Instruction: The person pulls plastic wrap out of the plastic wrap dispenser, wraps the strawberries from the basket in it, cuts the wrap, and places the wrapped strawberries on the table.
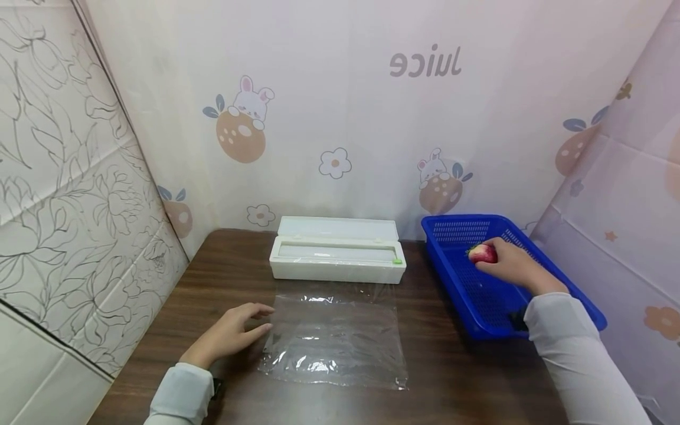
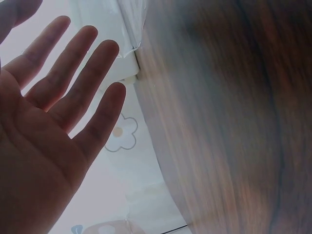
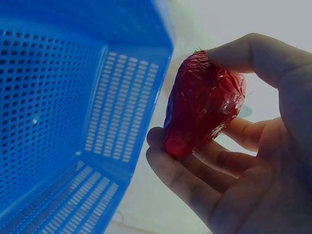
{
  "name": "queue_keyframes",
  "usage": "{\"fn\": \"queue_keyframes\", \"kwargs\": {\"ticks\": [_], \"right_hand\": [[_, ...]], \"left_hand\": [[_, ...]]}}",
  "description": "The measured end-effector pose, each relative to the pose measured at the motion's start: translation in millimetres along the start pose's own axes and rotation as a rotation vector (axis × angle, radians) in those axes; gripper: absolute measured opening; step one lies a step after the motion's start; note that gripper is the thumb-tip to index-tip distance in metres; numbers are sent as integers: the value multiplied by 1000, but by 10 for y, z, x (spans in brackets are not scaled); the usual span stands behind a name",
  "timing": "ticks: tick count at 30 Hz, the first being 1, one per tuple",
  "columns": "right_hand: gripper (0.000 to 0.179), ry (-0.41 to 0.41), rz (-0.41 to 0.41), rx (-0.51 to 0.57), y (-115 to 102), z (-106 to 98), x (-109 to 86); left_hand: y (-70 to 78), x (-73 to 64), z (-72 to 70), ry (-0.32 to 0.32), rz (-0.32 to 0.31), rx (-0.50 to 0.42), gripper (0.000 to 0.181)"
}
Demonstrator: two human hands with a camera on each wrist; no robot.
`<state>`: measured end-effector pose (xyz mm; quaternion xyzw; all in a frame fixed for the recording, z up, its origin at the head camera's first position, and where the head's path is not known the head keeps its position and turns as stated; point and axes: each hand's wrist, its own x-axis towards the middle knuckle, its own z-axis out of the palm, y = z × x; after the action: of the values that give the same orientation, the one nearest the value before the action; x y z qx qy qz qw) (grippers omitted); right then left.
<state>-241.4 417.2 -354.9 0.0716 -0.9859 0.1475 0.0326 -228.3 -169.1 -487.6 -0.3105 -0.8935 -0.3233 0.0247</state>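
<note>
My right hand (image 1: 512, 267) holds a small red fruit (image 1: 483, 254) over the blue plastic basket (image 1: 462, 307). In the right wrist view, the fruit (image 3: 202, 107) is tapered, with a glossy, crinkled surface like clear film; its exact kind is unclear. The thumb presses one side and the fingers support the other. Beside the left edge of a sheet of clear plastic wrap (image 1: 334, 336), my left hand (image 1: 234, 330) has its fingers extended and grips nothing. The wrap lies on the table in front of a white wrap dispenser (image 1: 337, 270), whose lid (image 1: 337, 227) is raised.
The brown wooden table (image 1: 212, 265) meets a patterned wall covering (image 1: 340, 106) at the back. A light green slider (image 1: 396, 261) sits at the dispenser's right end. The basket's perforated walls rise around its floor on the right.
</note>
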Motion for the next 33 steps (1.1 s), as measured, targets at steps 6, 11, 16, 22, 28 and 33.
{"fn": "queue_keyframes", "kwargs": {"ticks": [6, 11, 16, 22, 28, 33], "right_hand": [[60, 38, -34, 20, -218, 1, -54], [60, 53, -56, 28, -367, 35, -94], [59, 54, -77, 44, -501, 84, -131], [56, 67, -115, 54, -654, 180, -163], [56, 55, -137, 68, -778, 296, -155], [55, 47, -154, 71, -856, 388, -159]], "left_hand": [[10, 11, 22, -11, 5, -23, 33], [20, 13, 43, -30, -3, -63, 33], [14, 27, 64, -24, 13, -56, 33], [17, 57, 87, -7, 54, -64, 31], [42, 95, 104, 0, 95, -61, 30], [68, 114, 111, -9, 84, -64, 29]]}}
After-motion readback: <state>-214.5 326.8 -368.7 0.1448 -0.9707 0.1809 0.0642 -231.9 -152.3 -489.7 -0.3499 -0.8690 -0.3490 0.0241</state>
